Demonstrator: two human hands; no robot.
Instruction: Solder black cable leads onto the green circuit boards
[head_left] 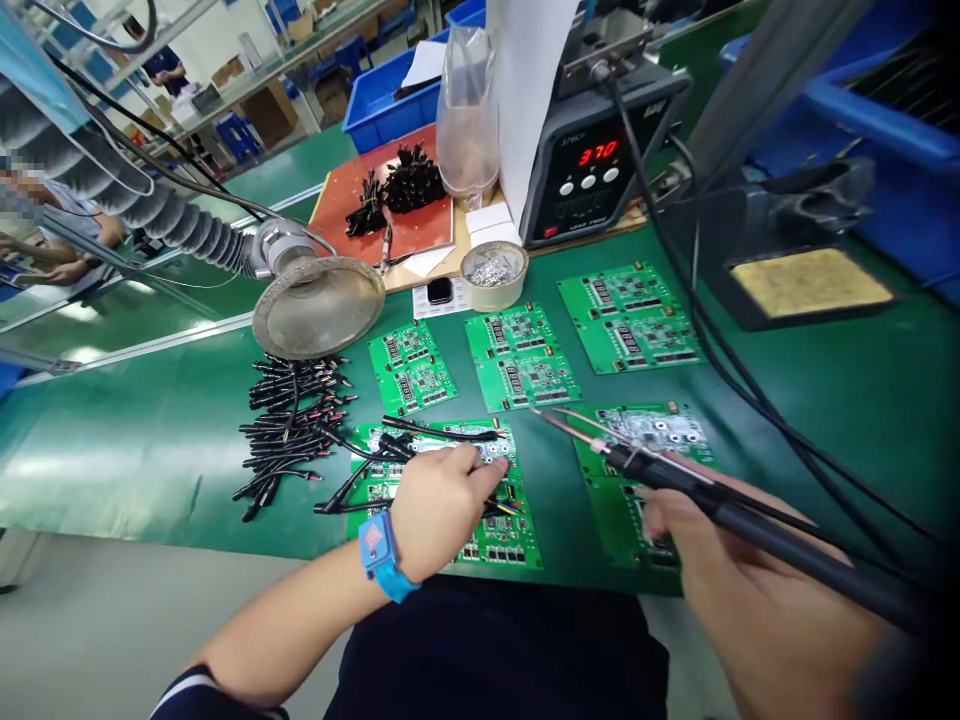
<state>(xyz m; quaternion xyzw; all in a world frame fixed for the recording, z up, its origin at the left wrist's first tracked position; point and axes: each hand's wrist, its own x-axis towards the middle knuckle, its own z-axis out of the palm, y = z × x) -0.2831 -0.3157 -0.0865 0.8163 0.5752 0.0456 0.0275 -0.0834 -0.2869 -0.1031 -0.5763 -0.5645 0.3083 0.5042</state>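
Observation:
My left hand [442,500] is closed over a green circuit board [529,545], thumb and forefinger together near its silvery pads. What sits between those fingertips is hidden. Black cables [442,430] lie across this board, and coloured wire ends [506,508] show beside the hand. A blue wrist strap [379,545] is around that wrist. My right hand [750,580] grips a black-handled soldering iron [720,510], its tip pointing left above the gap between boards. Alongside its shaft runs a thin metal piece. Beneath the iron lies another circuit board [607,510], partly covered by the hand.
Several black cables [292,430] are heaped left, below an extractor hood [319,305]. More boards [521,360] lie behind. A solder station [600,170] reads 370; near it are a round tin [495,290] and an iron stand with yellow sponge [814,285]. A cord [739,370] hangs right.

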